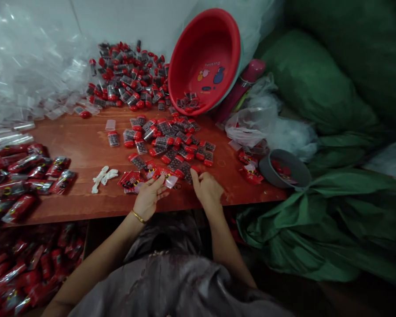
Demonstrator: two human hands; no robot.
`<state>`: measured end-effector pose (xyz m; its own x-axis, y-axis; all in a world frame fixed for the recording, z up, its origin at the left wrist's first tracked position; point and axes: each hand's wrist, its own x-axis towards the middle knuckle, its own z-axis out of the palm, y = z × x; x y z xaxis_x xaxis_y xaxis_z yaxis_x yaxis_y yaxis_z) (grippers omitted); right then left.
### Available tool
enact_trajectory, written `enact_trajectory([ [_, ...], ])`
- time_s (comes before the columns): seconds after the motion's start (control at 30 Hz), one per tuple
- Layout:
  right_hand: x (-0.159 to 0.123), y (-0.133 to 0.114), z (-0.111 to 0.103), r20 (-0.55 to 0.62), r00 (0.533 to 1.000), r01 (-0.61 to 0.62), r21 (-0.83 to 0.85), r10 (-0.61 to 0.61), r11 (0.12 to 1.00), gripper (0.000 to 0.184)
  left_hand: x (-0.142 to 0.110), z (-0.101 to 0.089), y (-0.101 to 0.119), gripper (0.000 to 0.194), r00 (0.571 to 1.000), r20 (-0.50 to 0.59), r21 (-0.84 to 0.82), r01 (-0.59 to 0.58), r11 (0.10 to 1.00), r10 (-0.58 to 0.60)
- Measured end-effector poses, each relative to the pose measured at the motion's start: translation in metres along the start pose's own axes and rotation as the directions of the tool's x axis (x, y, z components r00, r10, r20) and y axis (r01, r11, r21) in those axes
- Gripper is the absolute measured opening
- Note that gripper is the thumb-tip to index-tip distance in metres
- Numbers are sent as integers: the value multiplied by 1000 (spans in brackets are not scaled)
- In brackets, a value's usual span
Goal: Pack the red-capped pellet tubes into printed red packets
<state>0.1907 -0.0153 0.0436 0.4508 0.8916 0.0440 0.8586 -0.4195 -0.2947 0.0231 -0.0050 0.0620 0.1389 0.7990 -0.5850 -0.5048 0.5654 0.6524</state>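
Close to the table's front edge, my left hand (150, 196) pinches a small red printed packet (169, 179) with a clear and pinkish end. To its right, my right hand (207, 188) has thumb and fingers closed on a small red-capped clear container (186, 171) full of dark beads. A pile of more red printed packets (131, 181) lies just left of my left fingers. Beyond both hands, several similar red-capped containers (165, 141) are spread over the red-brown table (75, 149).
A red basin (204, 53) leans at the back beside a pink thermos (240, 88). Filled wrapped packs (23, 171) lie left, near white gloves (102, 177). Clear empty cases (29, 75) heap behind. A grey bowl (285, 169) and green sacks (333, 220) are right.
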Motion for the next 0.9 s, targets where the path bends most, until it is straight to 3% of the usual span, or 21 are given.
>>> enact_trajectory([
  [0.13, 11, 3, 5, 84, 996, -19, -42, 22, 999, 36, -3, 5, -2, 38, 997, 72, -14, 13, 1000, -12],
  [0.23, 12, 6, 11, 77, 997, -36, 52, 32, 998, 21, -6, 6, -1, 39, 998, 57, 0, 6, 1000, -6],
  [0.33, 6, 18, 12, 17, 999, -31, 233, 28, 972, 21, -9, 4, 4, 40, 999, 42, 1, 2, 1000, -2],
  [0.4, -3, 27, 6, 23, 999, 13, 478, -27, 878, 22, -12, 3, 7, 40, 999, 49, -1, 10, 1000, -10],
  [0.47, -18, 34, -4, 67, 988, 49, 712, -138, 700, 24, -13, 2, 8, 39, 998, 61, 9, 17, 1000, -17],
  [0.53, -34, 37, -16, 117, 963, 35, 841, -245, 539, 25, -14, 2, 8, 39, 997, 70, 25, 11, 1000, -13],
  [0.6, -49, 35, -27, 163, 940, -9, 891, -301, 455, 25, -14, 3, 7, 39, 997, 82, 35, -3, 999, 0],
  [0.73, -60, 25, -35, 238, 919, -90, 902, -314, 422, 26, -16, 5, 3, 37, 995, 94, 46, -33, 998, 29],
  [0.9, -56, 13, -28, 326, 888, -174, 890, -323, 421, 28, -21, 5, 2, 38, 990, 117, 69, -87, 994, 78],
])
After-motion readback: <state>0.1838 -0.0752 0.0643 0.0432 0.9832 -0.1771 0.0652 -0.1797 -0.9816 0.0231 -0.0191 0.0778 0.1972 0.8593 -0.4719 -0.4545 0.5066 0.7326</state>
